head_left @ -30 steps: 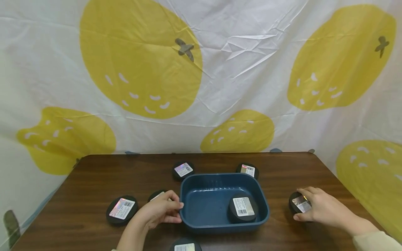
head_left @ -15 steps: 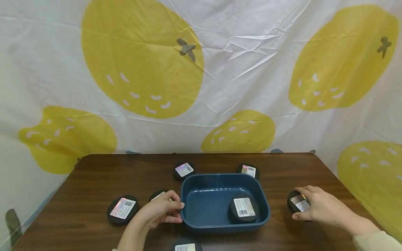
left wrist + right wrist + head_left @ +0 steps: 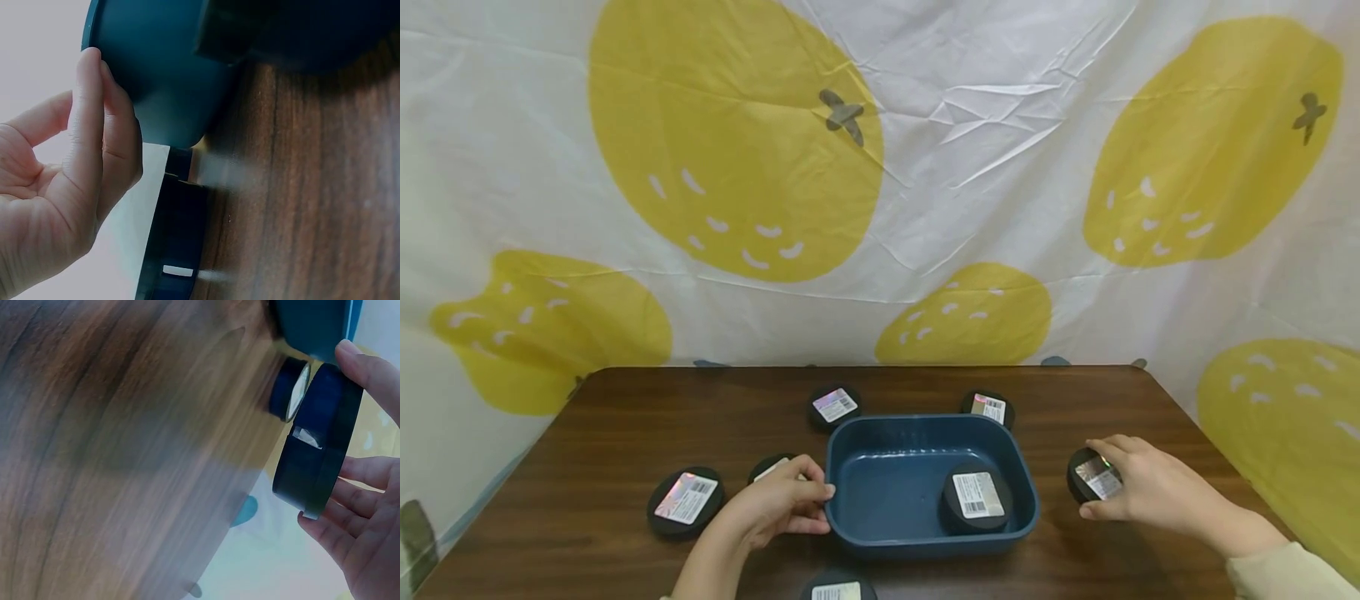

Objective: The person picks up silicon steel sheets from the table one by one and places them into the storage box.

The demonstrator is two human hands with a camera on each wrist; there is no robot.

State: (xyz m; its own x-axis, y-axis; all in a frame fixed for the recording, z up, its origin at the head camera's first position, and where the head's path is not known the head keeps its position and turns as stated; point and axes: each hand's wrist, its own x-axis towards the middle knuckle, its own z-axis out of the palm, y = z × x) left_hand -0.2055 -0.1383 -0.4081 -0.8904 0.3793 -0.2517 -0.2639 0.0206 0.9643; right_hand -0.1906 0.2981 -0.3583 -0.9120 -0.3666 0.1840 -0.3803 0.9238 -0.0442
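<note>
A dark blue rectangular plastic basin (image 3: pixel 880 492) stands at the middle of the table, with one black round container (image 3: pixel 977 500) inside on the right. My left hand (image 3: pixel 786 504) pinches the basin's left rim between thumb and fingers, as the left wrist view (image 3: pixel 90 50) also shows. To the right of the basin, my right hand (image 3: pixel 1157 492) grips a black round container (image 3: pixel 1097 479) by its sides, its foil-and-white label facing up. In the right wrist view this container (image 3: pixel 319 437) appears raised off the table; its far side is hidden by the hand.
Several more black labelled containers lie about: one at the left (image 3: pixel 685 502), one partly behind my left hand (image 3: pixel 765 468), two behind the basin (image 3: pixel 835 407), and one at the front edge (image 3: pixel 838 590). A lemon-print cloth (image 3: pixel 737 142) hangs behind the brown table (image 3: pixel 587 492).
My right hand has moved a little left toward the basin, carrying the black round container. My left hand stays on the basin's rim, and the basin keeps its place.
</note>
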